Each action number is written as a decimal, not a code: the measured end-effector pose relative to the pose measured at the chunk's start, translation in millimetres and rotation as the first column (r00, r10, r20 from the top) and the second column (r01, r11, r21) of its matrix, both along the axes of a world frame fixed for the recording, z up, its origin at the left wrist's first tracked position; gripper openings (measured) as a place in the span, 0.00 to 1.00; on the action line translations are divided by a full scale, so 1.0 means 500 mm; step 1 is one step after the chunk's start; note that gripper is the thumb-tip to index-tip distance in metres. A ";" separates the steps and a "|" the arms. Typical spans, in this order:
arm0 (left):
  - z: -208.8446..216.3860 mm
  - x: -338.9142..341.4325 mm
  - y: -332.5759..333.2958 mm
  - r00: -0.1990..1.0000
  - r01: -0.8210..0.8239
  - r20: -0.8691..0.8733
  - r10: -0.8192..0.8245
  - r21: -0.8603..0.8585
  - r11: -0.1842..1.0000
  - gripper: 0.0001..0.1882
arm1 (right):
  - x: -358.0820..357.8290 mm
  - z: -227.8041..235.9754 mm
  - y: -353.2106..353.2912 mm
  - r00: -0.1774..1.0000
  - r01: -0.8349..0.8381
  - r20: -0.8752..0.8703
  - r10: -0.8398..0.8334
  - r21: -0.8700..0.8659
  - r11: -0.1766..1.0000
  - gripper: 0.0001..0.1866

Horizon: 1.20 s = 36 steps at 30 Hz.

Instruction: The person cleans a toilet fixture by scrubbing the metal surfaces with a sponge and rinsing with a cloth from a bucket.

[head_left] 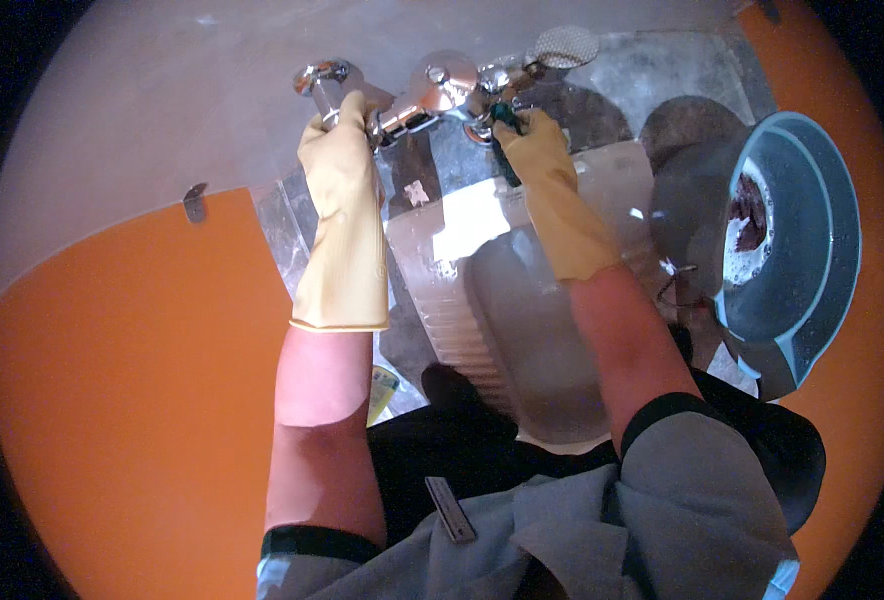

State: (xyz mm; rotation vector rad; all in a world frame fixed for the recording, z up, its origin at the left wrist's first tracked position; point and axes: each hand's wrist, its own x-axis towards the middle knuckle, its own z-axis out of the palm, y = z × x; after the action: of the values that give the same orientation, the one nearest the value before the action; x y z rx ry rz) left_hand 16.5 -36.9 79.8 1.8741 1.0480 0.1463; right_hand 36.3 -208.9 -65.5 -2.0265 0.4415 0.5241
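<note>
Both hands wear cream-yellow rubber gloves and reach to a chrome wall tap (446, 84). My left hand (338, 160) is closed around the tap's left part, just below a round chrome knob (322, 76). On the other side, my right hand (536, 145) pinches a dark green scouring pad (505, 160). The pad lies against the lower right of the tap body, and part of it is hidden by the fingers. Behind the right hand, a round perforated shower head (566, 47) sits beyond the tap.
Below the tap lies a ribbed ceramic squat pan (447, 330) with a bright reflection. At the right stands a blue-grey bucket (830, 230) holding foamy water and a dark red cloth (752, 210). Orange panels (122, 380) flank both sides, the left one with a metal bracket (195, 203).
</note>
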 end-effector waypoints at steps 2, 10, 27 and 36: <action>-0.003 -0.003 0.002 0.999 0.027 0.044 -0.028 0.011 1.000 0.28 | -0.004 -0.002 0.003 0.995 0.028 0.100 -0.027 -0.012 1.000 0.25; -0.006 -0.014 0.009 0.997 0.039 0.066 -0.039 0.003 0.999 0.29 | -0.003 -0.036 0.004 0.981 -0.026 0.191 0.032 -0.035 0.999 0.22; 0.009 -0.020 0.000 0.996 0.049 0.080 -0.049 -0.003 0.999 0.33 | -0.042 -0.097 -0.044 0.984 0.113 0.137 -0.116 0.024 0.993 0.29; -0.004 -0.013 0.002 0.990 0.033 0.133 -0.044 0.085 0.996 0.22 | -0.086 -0.067 -0.020 0.953 0.189 0.189 -0.236 0.236 0.953 0.20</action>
State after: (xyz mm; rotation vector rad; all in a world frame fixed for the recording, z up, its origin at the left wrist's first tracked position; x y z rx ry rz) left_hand 9.8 -36.1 77.6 1.9289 0.9256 0.2939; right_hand -6.9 -218.8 -99.2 -1.7761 0.4448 0.2059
